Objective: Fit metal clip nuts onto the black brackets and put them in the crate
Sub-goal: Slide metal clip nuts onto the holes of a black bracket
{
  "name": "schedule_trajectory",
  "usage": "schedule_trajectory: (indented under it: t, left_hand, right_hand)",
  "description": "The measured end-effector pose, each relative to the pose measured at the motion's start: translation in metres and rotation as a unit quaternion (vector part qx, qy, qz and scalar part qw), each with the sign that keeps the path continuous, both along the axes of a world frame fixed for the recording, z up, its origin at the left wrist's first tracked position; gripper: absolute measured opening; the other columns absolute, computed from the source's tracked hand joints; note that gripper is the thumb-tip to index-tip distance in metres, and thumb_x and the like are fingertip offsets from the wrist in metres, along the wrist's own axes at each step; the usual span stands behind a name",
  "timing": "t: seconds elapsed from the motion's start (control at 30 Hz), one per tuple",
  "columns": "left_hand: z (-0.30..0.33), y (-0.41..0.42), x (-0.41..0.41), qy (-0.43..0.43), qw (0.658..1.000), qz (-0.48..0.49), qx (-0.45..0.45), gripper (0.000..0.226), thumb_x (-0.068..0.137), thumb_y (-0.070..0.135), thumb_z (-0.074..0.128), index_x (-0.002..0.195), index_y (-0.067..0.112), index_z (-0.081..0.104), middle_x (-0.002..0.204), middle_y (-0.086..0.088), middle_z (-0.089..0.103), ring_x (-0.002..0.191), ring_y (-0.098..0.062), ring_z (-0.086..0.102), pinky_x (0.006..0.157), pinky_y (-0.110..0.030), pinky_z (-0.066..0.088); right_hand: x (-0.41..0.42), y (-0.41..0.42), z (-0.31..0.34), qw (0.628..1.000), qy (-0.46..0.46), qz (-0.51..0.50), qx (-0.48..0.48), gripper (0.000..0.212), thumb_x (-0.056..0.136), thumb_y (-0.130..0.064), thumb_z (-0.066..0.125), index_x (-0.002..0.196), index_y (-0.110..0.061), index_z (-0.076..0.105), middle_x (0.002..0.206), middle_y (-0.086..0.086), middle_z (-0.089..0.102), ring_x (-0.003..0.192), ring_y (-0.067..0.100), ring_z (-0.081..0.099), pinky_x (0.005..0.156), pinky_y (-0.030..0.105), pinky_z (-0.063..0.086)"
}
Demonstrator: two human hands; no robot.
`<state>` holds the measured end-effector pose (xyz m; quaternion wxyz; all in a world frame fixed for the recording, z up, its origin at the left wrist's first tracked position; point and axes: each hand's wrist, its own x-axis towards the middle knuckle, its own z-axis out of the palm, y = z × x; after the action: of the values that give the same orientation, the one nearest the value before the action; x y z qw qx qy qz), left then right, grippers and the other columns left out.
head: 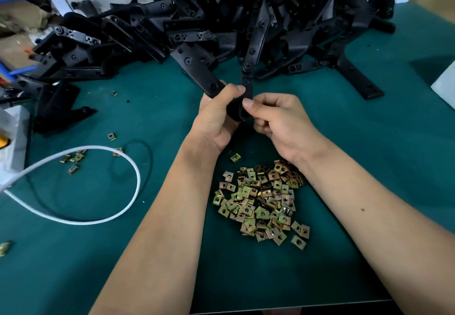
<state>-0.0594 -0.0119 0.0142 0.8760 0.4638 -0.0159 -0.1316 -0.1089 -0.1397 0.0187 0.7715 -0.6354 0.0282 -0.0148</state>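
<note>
Right hand [275, 120] fingers [248, 104] are curled in a pinch against the near end of the black bracket [246, 85]; thumb tip sits on the bracket's right edge. Whether a clip nut is inside the pinch can't be told, since the fingers hide it.

Left hand [216, 115] is wrapped around the same bracket from the left, thumb on top, palm underneath. It holds the near end and does the steadying.

The bracket's long axis runs away from the person, near end in the hands, far end rising up and slightly right toward the heap of brackets [221, 19] at the back of the counter [369, 167]. A second arm of the part angles up-left out of the left hand.

Key relation: the working end of the bracket lies just left of the right fingertips, touching them. Judgement: any nut has to slide on sideways, right to left, across the long axis, while the left hand resists the push.

The clip nuts [261, 204] lie in a loose pile on the counter nearer the person, between the two forearms and closer to the right wrist. The right hand is therefore the nearer one for the next pick. A few stray nuts lie off to the left near a white cable [133, 167].

No crate is in view.
</note>
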Motion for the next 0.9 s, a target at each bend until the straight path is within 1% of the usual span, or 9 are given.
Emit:
schedule_trajectory:
  t: [0.17, 0.37, 0.47, 0.53, 0.63, 0.73, 0.8, 0.87, 0.9]
  left_hand:
    - [0.001, -0.011, -0.003, -0.003, 0.998, 0.058, -0.007, 0.032, 0.086, -0.004, 0.063, 0.080, 0.019, 0.043, 0.068, 0.000, 0.049, 0.063, -0.017, 0.053, 0.058, -0.033, 0.050]
    - [0.004, -0.015, -0.005, 0.017, 0.998, 0.047, -0.026, 0.029, 0.091, -0.003, 0.062, 0.081, 0.018, 0.045, 0.073, -0.004, 0.049, 0.067, -0.020, 0.054, 0.063, -0.037, 0.049]
    - [0.005, -0.022, -0.009, 0.009, 0.997, 0.070, -0.029, 0.031, 0.091, -0.005, 0.061, 0.078, 0.018, 0.045, 0.068, -0.001, 0.052, 0.061, -0.016, 0.058, 0.058, -0.033, 0.052]
    - [0.005, -0.028, -0.013, -0.002, 0.995, 0.093, -0.032, 0.032, 0.091, -0.007, 0.061, 0.083, 0.017, 0.042, 0.064, 0.001, 0.054, 0.057, -0.013, 0.060, 0.056, -0.031, 0.054]
    - [0.004, -0.035, -0.018, -0.009, 0.993, 0.110, -0.040, 0.033, 0.091, -0.008, 0.060, 0.088, 0.016, 0.038, 0.064, 0.001, 0.053, 0.057, -0.013, 0.060, 0.055, -0.032, 0.054]
    - [0.005, -0.033, -0.016, -0.011, 0.995, 0.090, -0.034, 0.033, 0.092, -0.007, 0.060, 0.084, 0.017, 0.039, 0.067, 0.000, 0.052, 0.061, -0.015, 0.059, 0.057, -0.034, 0.053]
    - [0.005, -0.024, -0.012, -0.003, 0.997, 0.068, -0.047, 0.031, 0.093, -0.006, 0.059, 0.083, 0.018, 0.042, 0.071, -0.002, 0.054, 0.068, -0.018, 0.059, 0.064, -0.037, 0.053]
    - [0.006, -0.015, -0.009, 0.007, 0.997, 0.037, -0.070, 0.029, 0.093, -0.005, 0.059, 0.085, 0.018, 0.044, 0.075, -0.004, 0.058, 0.071, -0.021, 0.062, 0.069, -0.038, 0.054]
    - [0.006, -0.011, -0.009, 0.012, 0.996, 0.027, -0.080, 0.028, 0.093, -0.005, 0.059, 0.086, 0.018, 0.044, 0.074, -0.003, 0.060, 0.070, -0.020, 0.064, 0.067, -0.037, 0.055]
  right_hand:
    - [0.001, 0.006, -0.003, 0.997, 0.005, -0.070, 0.035, 0.015, 0.093, -0.007, 0.074, 0.079, -0.004, 0.070, 0.071, 0.008, 0.047, 0.054, 0.008, 0.037, 0.047, 0.020, 0.032]
    - [0.000, 0.001, -0.001, 0.994, 0.010, -0.045, 0.101, 0.021, 0.093, -0.006, 0.072, 0.073, -0.008, 0.067, 0.070, 0.002, 0.050, 0.052, 0.006, 0.038, 0.046, 0.018, 0.031]
    - [0.000, 0.005, -0.002, 0.991, 0.003, -0.095, 0.093, 0.025, 0.093, -0.006, 0.073, 0.069, -0.010, 0.066, 0.064, 0.001, 0.045, 0.052, 0.008, 0.036, 0.046, 0.020, 0.033]
    - [0.000, 0.008, -0.003, 0.987, -0.002, -0.133, 0.092, 0.028, 0.092, -0.007, 0.074, 0.066, -0.012, 0.066, 0.060, 0.000, 0.043, 0.052, 0.007, 0.035, 0.047, 0.021, 0.033]
    - [0.000, 0.010, -0.004, 0.981, -0.007, -0.153, 0.115, 0.029, 0.093, -0.008, 0.073, 0.066, -0.010, 0.063, 0.055, -0.007, 0.048, 0.049, 0.004, 0.038, 0.045, 0.019, 0.033]
    - [0.001, 0.007, -0.004, 0.986, -0.008, -0.120, 0.116, 0.030, 0.095, -0.011, 0.072, 0.067, -0.012, 0.060, 0.060, -0.003, 0.042, 0.051, 0.005, 0.034, 0.045, 0.018, 0.032]
    - [0.002, 0.004, -0.003, 0.992, -0.017, -0.072, 0.102, 0.033, 0.097, -0.015, 0.072, 0.065, -0.017, 0.062, 0.063, -0.003, 0.036, 0.052, 0.007, 0.031, 0.046, 0.019, 0.033]
    - [0.004, 0.001, -0.003, 0.996, -0.030, -0.048, 0.064, 0.036, 0.100, -0.027, 0.067, 0.065, -0.024, 0.065, 0.062, -0.007, 0.039, 0.053, 0.006, 0.035, 0.048, 0.020, 0.035]
    - [0.007, -0.001, -0.003, 0.998, -0.030, -0.051, 0.027, 0.032, 0.102, -0.031, 0.062, 0.071, -0.026, 0.067, 0.066, -0.007, 0.044, 0.056, 0.006, 0.041, 0.050, 0.021, 0.038]
